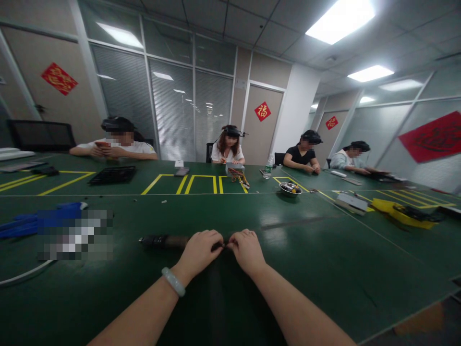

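Both hands pinch one small dark piece between them — too small to identify.
Left hand (200,250) and right hand (248,250) meet knuckle to knuckle on the green table (324,269) (a dark cylindrical tool (163,241) lies just beside the left hand).

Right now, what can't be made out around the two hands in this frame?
Head view:
- Small item pinched between left hand and right hand: hidden by the fingers.
- Dark tool: right end covered by the left hand.
- Pixelated patch: contents blurred.
- Metal bowl: contents too small.
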Demonstrator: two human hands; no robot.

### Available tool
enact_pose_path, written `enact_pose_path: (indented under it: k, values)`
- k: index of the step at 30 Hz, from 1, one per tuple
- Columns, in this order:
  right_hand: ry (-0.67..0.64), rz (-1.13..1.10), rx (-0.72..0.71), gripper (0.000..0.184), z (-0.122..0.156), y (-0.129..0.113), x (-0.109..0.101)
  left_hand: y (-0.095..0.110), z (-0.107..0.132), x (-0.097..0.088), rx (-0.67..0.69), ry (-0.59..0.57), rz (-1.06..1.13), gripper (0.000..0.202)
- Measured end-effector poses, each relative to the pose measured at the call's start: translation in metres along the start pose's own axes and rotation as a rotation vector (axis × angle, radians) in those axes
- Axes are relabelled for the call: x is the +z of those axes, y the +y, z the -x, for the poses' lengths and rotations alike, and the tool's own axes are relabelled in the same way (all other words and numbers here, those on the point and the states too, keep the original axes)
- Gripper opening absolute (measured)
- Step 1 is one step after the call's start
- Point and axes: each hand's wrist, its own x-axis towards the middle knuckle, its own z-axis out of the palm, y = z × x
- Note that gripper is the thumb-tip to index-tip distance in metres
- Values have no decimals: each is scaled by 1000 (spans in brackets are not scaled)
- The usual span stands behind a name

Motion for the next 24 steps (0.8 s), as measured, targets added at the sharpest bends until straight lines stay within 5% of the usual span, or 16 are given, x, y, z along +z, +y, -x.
enact_pose_path:
  k: [17,24]
  values:
    - [-90,225,-125,25,-7,-10,4,1,0,1,-20,-36,-43,9]
    - [-82,330,-174,22,-5,-18,4,2,2,-1,26,50,-5,24]
